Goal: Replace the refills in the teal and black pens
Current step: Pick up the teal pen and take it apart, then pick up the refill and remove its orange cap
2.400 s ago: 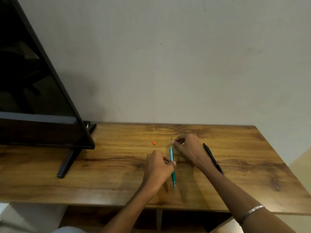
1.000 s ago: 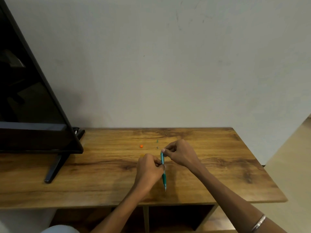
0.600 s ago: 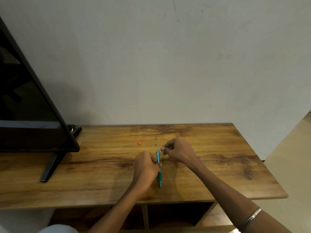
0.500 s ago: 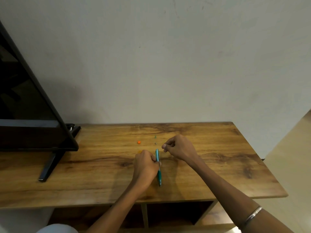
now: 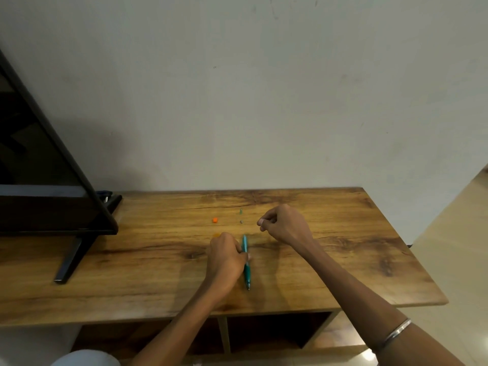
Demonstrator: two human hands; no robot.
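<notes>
The teal pen (image 5: 247, 272) lies lengthwise on the wooden table (image 5: 343, 260), tip toward me. My left hand (image 5: 227, 256) grips its upper half from the left. My right hand (image 5: 285, 225) hovers just right of the pen's far end, apart from it. Its fingers are curled and thumb and forefinger are pressed together, with nothing visible between them. A small orange piece (image 5: 214, 220) and two tiny green bits (image 5: 240, 212) lie on the table beyond the pen. The black pen is not in sight.
A black TV (image 5: 39, 167) on a slanted foot (image 5: 71, 257) fills the table's left end. The wall stands right behind the table. Open shelf compartments (image 5: 277, 331) lie under the front edge. The table's right edge drops to the floor.
My right hand has let go of the teal pen's far end and drawn back to the right. My left hand keeps the pen in place. The view has shifted, and the black pen is out of sight.
</notes>
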